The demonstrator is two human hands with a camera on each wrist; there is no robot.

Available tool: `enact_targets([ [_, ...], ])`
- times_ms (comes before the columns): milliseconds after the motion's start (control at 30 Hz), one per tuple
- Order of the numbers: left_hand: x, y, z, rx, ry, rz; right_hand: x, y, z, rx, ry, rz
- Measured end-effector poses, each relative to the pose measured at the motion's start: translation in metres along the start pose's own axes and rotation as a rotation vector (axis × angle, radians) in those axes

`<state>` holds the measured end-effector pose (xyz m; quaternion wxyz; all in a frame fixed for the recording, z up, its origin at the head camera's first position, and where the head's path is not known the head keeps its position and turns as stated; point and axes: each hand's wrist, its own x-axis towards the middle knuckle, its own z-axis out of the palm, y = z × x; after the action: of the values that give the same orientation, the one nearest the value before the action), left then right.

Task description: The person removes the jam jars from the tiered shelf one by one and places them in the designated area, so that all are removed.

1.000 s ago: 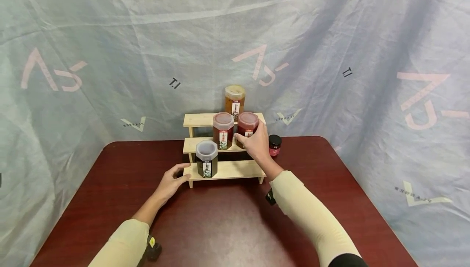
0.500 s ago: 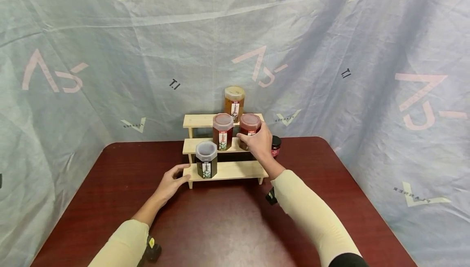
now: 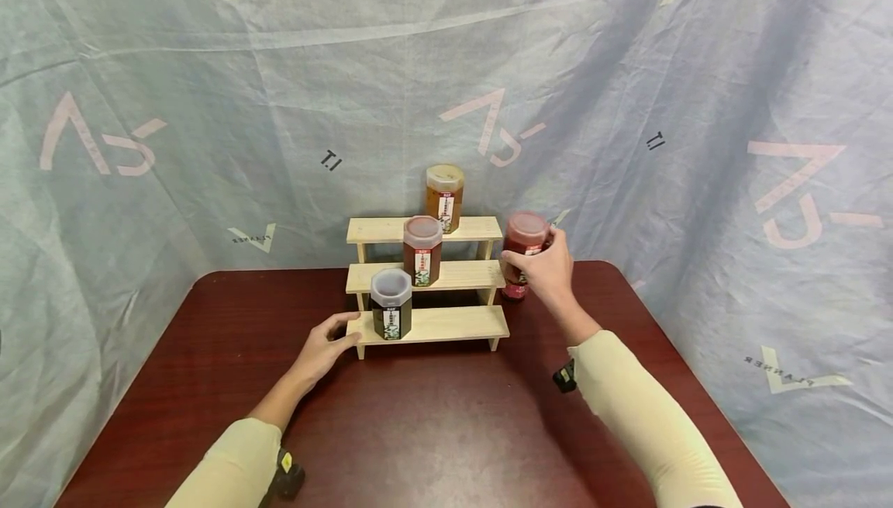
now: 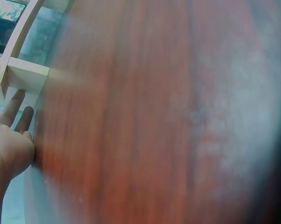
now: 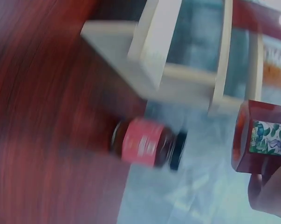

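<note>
My right hand (image 3: 554, 271) grips a hexagonal jar of dark red contents with a translucent lid (image 3: 526, 230), raised off the shelves to the right of the wooden three-step stand (image 3: 456, 324). The right wrist view shows its leafy label (image 5: 270, 137) with fingertips below. My left hand (image 3: 326, 350) holds the left end of the lowest step between thumb and fingers. Near that hand stands a hexagonal dark jar (image 3: 391, 306). A red jar (image 3: 422, 252) is on the middle step, and an amber jar (image 3: 444, 202) on the top one.
Behind the held jar, a small black-lidded jar with a pink label (image 5: 142, 142) stands on the reddish-brown table (image 3: 418, 430), right of the stand. A grey printed cloth (image 3: 279, 105) hangs behind and at the sides.
The right hand has carried the red jar off the middle step and to the right, where it now largely covers the small jar. The left hand keeps its place.
</note>
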<state>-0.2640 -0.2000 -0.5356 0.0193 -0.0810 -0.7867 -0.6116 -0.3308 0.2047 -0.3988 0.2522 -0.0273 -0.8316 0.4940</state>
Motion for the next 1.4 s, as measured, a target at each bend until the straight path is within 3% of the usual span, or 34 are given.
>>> enact_targets([
  [200, 0.0, -0.001, 0.0, 0.006, 0.004, 0.013, 0.022, 0.034, -0.028, 0.013, 0.019, 0.108],
  [233, -0.002, 0.005, 0.0, 0.003, 0.002, 0.01, 0.025, 0.041, -0.03, 0.008, 0.024, 0.127],
  [467, -0.002, 0.005, 0.003, 0.0, -0.005, 0.009, 0.04, 0.086, -0.038, 0.01, 0.05, 0.255],
  [667, -0.013, 0.036, 0.004, -0.001, -0.011, 0.002, 0.041, 0.108, -0.036, 0.033, 0.06, 0.302],
  [767, -0.015, 0.04, 0.004, 0.006, -0.007, -0.007, 0.041, 0.113, -0.034, 0.039, 0.045, 0.323],
  [867, -0.014, 0.036, 0.004, 0.013, -0.004, 0.001, 0.04, 0.116, -0.032, 0.039, 0.033, 0.334],
  [1100, -0.002, 0.003, 0.003, 0.009, 0.006, 0.007, 0.041, 0.124, -0.027, 0.031, 0.014, 0.365],
  [1400, 0.001, -0.001, 0.0, 0.027, 0.005, 0.004, 0.042, 0.135, -0.019, 0.009, -0.001, 0.389],
])
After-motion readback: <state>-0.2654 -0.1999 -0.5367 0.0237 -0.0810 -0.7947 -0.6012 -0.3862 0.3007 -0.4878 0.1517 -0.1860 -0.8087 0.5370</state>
